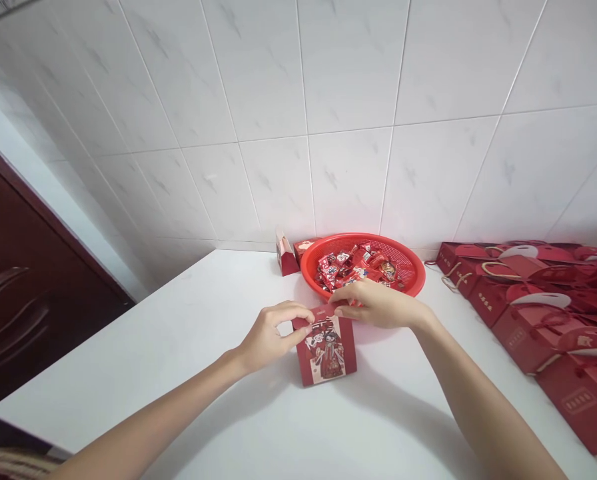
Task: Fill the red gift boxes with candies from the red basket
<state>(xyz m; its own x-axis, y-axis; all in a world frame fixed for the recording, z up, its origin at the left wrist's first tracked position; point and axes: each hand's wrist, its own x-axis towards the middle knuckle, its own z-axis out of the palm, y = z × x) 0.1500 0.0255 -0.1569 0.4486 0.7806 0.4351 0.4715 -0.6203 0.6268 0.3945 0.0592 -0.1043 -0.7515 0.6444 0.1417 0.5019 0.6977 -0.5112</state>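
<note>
A small red candy box (331, 353) with a printed figure on its front stands on the white table between my hands. My left hand (273, 333) pinches its upper left edge between thumb and fingers. At the upper right edge, my right hand (371, 303) has its thumb and fingers closed on the top of the box. Just behind stands a red plastic basket (412, 267) holding several wrapped candies (361, 263), partly hidden by my right hand.
Two small boxes, one a red-and-cream box (287, 257), stand left of the basket by the tiled wall (348, 173). Rows of red gift boxes (528, 337) with cord handles fill the right side of the table (178, 320). A dark red door (28, 280) is at far left.
</note>
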